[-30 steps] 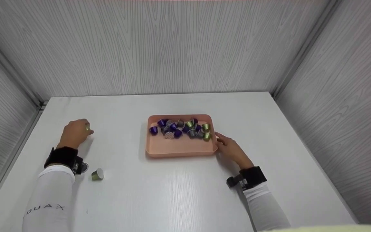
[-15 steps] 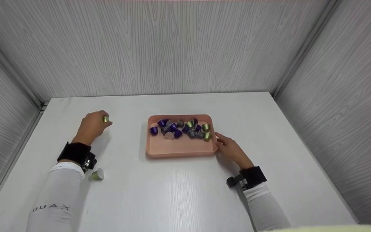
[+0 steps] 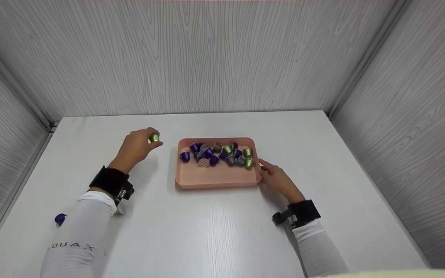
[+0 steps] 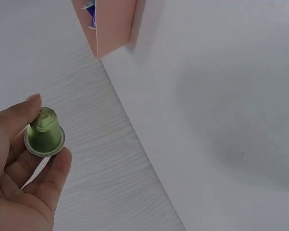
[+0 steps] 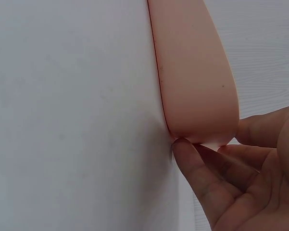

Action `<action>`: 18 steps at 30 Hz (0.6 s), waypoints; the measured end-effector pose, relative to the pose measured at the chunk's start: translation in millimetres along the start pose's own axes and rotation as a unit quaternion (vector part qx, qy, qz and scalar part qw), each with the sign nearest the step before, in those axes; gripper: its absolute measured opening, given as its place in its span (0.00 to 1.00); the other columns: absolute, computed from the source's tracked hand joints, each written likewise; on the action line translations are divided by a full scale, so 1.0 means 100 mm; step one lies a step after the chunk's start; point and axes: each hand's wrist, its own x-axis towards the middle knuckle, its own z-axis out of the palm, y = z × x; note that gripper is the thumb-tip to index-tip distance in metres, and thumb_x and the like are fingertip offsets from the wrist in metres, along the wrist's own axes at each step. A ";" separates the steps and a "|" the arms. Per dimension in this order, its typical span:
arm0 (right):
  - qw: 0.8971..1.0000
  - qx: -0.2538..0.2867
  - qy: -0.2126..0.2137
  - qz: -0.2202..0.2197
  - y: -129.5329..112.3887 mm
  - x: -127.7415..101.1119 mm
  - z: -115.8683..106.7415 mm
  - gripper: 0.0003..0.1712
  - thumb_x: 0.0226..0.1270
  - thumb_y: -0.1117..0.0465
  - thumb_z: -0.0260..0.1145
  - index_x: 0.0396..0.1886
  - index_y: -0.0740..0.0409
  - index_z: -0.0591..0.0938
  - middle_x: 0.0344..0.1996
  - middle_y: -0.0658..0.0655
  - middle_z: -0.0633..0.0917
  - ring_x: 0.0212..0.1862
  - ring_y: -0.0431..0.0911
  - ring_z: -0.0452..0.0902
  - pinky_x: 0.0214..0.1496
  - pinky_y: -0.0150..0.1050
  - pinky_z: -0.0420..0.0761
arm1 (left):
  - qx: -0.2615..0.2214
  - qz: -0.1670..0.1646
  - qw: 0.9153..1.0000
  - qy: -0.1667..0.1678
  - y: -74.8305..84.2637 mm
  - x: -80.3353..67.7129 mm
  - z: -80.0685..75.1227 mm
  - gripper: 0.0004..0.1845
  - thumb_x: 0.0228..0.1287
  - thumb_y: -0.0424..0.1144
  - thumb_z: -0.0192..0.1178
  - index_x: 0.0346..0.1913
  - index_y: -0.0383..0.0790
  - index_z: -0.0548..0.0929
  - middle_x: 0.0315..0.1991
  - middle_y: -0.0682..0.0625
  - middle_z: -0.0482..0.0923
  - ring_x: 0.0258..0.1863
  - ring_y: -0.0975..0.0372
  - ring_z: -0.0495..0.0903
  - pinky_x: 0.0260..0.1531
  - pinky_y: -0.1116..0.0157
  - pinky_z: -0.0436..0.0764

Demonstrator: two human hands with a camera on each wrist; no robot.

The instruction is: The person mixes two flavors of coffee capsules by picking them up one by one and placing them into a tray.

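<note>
My left hand (image 3: 134, 147) pinches a green coffee capsule (image 3: 154, 138) above the table, just left of the tray. In the left wrist view the green capsule (image 4: 44, 132) sits foil rim down between thumb and fingertips. A shallow salmon-pink tray (image 3: 214, 178) lies mid-table, with purple, grey and green coffee capsules (image 3: 214, 160) bunched toward its back. My right hand (image 3: 278, 180) holds the tray's right end. The right wrist view has one digit low at the corner of the tray (image 5: 197, 72) and others (image 5: 259, 130) by its rim.
A purple capsule (image 3: 60, 219) lies on the white table (image 3: 207, 231) left of my left sleeve. Another green capsule (image 3: 119, 210) is mostly hidden behind the left wrist. Wood-grain panels (image 3: 191, 58) enclose the back and both sides.
My left hand has carried the green capsule rightward from the table's left side toward the tray. The purple capsule has come into view beside the sleeve. Right hand and tray stay put.
</note>
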 end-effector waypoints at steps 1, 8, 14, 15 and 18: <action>1.000 0.001 0.000 -0.001 0.00 0.00 0.00 0.30 0.77 0.59 0.52 0.76 0.55 0.60 0.61 0.67 0.76 0.58 0.55 0.75 0.61 0.52 0.71 | 0.000 0.006 1.000 -0.002 0.04 0.01 0.02 0.21 0.66 0.44 0.64 0.56 0.31 0.79 0.43 0.39 0.83 0.41 0.49 0.80 0.42 0.52 0.77; 1.000 0.003 -0.008 -0.004 -0.01 -0.01 0.00 0.30 0.77 0.61 0.51 0.76 0.58 0.60 0.61 0.69 0.75 0.56 0.54 0.77 0.58 0.50 0.73 | 0.000 0.028 0.999 -0.029 0.28 0.11 0.16 0.22 0.66 0.44 0.65 0.56 0.33 0.80 0.42 0.41 0.83 0.43 0.49 0.79 0.47 0.50 0.75; 1.000 -0.002 -0.004 -0.003 -0.02 -0.01 0.00 0.30 0.77 0.59 0.51 0.76 0.56 0.61 0.60 0.67 0.76 0.58 0.54 0.76 0.60 0.51 0.72 | -0.014 0.043 0.998 -0.050 0.44 0.18 0.28 0.19 0.64 0.44 0.67 0.52 0.34 0.82 0.42 0.43 0.83 0.43 0.51 0.80 0.45 0.52 0.77; 1.000 -0.003 -0.003 -0.002 -0.02 -0.01 0.00 0.30 0.77 0.58 0.51 0.76 0.56 0.61 0.60 0.67 0.77 0.57 0.54 0.76 0.60 0.51 0.72 | -0.017 0.043 0.997 -0.054 0.45 0.19 0.30 0.19 0.63 0.44 0.67 0.51 0.35 0.82 0.43 0.43 0.83 0.44 0.51 0.80 0.45 0.52 0.77; 1.000 -0.001 -0.003 -0.005 -0.02 0.00 0.00 0.30 0.77 0.58 0.51 0.76 0.56 0.61 0.60 0.67 0.77 0.56 0.54 0.76 0.59 0.50 0.73 | -0.018 0.037 0.997 -0.072 0.50 0.23 0.38 0.19 0.62 0.44 0.68 0.50 0.35 0.83 0.43 0.44 0.83 0.45 0.52 0.80 0.46 0.53 0.76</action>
